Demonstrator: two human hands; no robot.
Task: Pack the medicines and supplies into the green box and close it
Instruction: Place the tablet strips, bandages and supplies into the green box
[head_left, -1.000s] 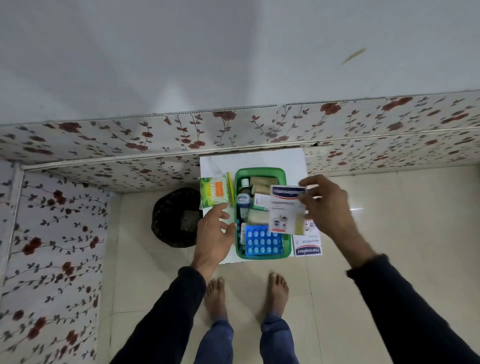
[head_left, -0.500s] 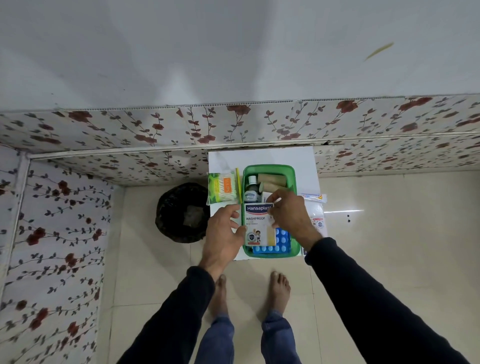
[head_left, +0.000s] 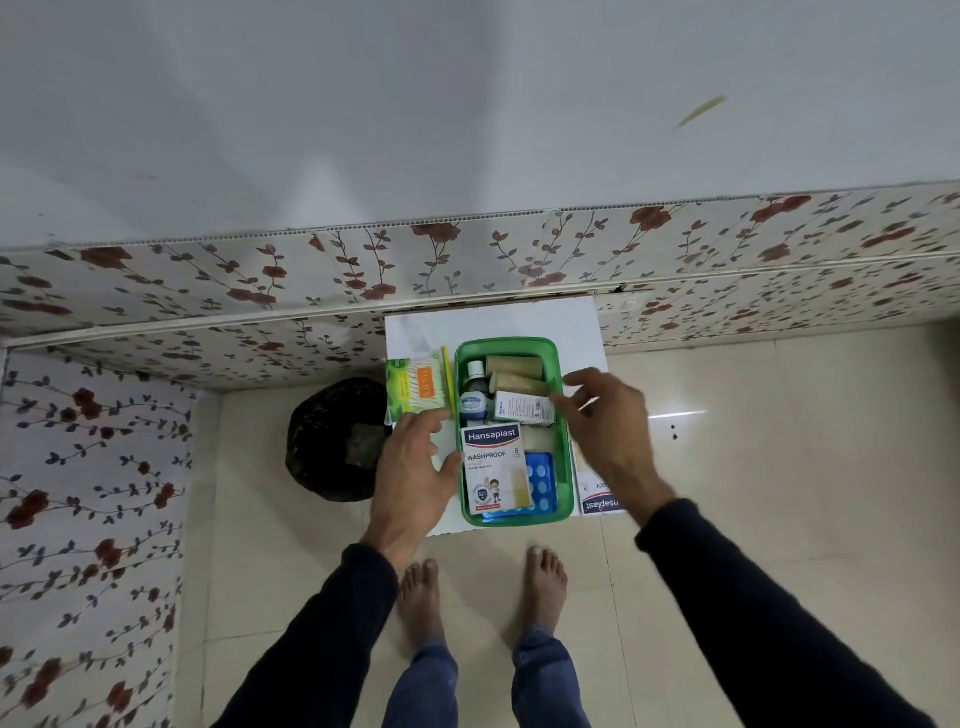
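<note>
- Two bare hands flank an open green plastic box (head_left: 567, 467) on a white table top (head_left: 493, 327).
- Farthest left, a round black bin (head_left: 332, 441) stands on the floor.
- Beside the box's left wall lies a green-and-orange packet (head_left: 415, 385).
- Left hand (head_left: 415, 475), fingers loosely spread, holds nothing; its thumb touches the box's left wall.
- Inside the box, a white Hansaplast plaster carton (head_left: 493, 470) lies over a blue blister strip (head_left: 540, 480), with a small bottle (head_left: 474, 397) and tan rolls (head_left: 514, 366) behind.
- Right hand (head_left: 608, 431) hovers spread and empty over the box's right rim.
- Another Hansaplast carton (head_left: 600, 499) lies outside, just right.
</note>
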